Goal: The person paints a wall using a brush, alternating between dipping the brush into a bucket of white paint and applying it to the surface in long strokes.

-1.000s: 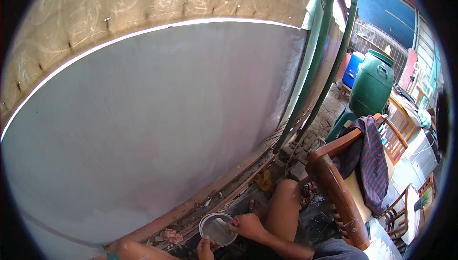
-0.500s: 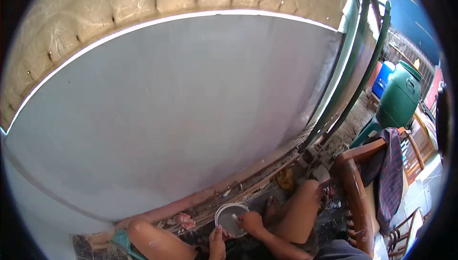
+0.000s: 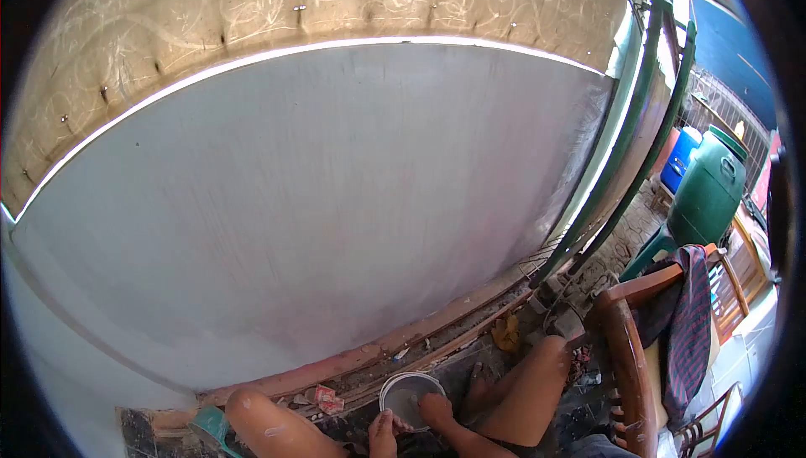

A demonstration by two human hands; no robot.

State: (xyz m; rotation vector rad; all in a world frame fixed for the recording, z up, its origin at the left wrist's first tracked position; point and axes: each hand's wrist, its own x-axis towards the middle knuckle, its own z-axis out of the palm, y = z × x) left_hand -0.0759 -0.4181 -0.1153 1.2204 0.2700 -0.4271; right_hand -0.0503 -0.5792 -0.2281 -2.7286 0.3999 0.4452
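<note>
A round, pale-rimmed bucket (image 3: 389,387) with grey contents sits low between my knees, in front of the wall. My left hand (image 3: 384,436) is closed at its near left rim and seems to grip it. My right hand (image 3: 435,413) reaches over the right side of the bucket, its fingers curled. What those fingers hold, if anything, is hidden. Ahead stands a large wall panel (image 3: 336,198), coated grey-white with streaks and a faint pinkish patch low down.
A wooden chair (image 3: 625,349) with a striped cloth (image 3: 690,332) over it stands close at right. Behind it is a green barrel (image 3: 712,189). A green plastic container (image 3: 210,426) lies by my left knee. Rubble and a red-and-white packet (image 3: 327,399) lie along the wall's foot.
The view has tilted slightly upward, so everything sits lower in the frame. My right hand has shifted within the bucket; a small whitish thing seen at its fingers before is now hidden.
</note>
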